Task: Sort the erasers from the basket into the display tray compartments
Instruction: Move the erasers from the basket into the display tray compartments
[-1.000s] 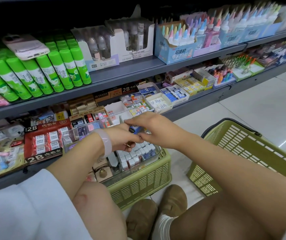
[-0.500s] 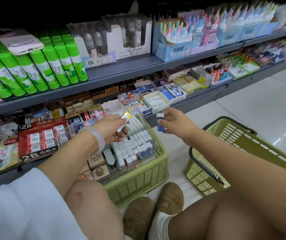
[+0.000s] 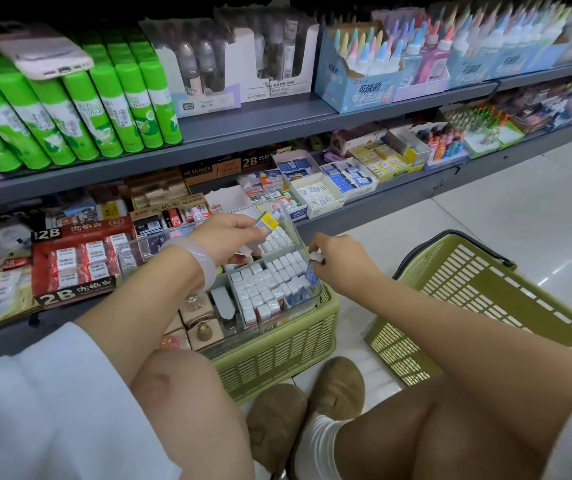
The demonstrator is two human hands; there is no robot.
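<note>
A clear display tray point(image 3: 289, 221) rests on top of a green basket point(image 3: 277, 355) in front of the shelf. Its compartments hold several rows of white and blue erasers point(image 3: 270, 285). My left hand point(image 3: 229, 239) hovers over the tray's far part and pinches a yellow-sleeved eraser point(image 3: 270, 221). My right hand point(image 3: 338, 259) is at the tray's right rim, pinching a blue-sleeved eraser point(image 3: 312, 273) that dips into the right-hand compartment beside other blue ones.
A second green basket point(image 3: 485, 292) lies tilted on the floor at the right. Small boxes point(image 3: 198, 320) fill the first basket's left side. Shelves behind hold eraser boxes point(image 3: 73, 268), green glue sticks point(image 3: 70, 112) and a phone point(image 3: 38, 51). My knees and shoes are below.
My right hand moved down and left, bringing the blue eraser to the tray's right compartment. My left hand stayed over the tray with the yellow eraser.
</note>
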